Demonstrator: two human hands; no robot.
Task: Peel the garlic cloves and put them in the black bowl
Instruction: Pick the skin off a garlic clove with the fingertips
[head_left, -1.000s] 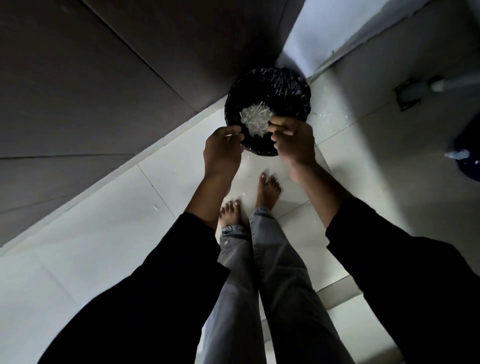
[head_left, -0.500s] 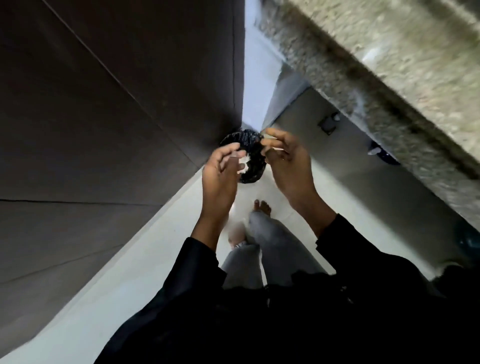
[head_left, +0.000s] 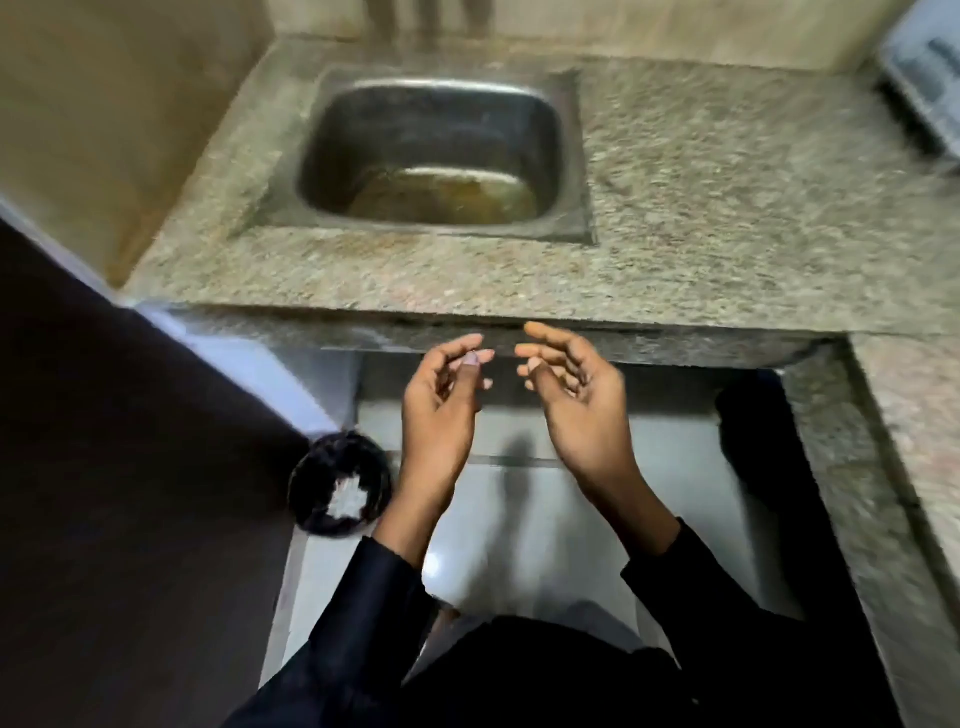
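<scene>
Both hands hover empty before the granite counter (head_left: 675, 249), left hand (head_left: 441, 410) and right hand (head_left: 576, 400) loosely open, near the steel sink (head_left: 561, 130).

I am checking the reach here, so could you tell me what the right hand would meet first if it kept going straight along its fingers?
Probably the front edge of the granite counter: the right hand points its fingers up toward it. How far apart they are in depth is unclear.

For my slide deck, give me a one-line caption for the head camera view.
Both empty hands, left hand and right hand, raised before the steel sink; lined bin on floor.
</scene>
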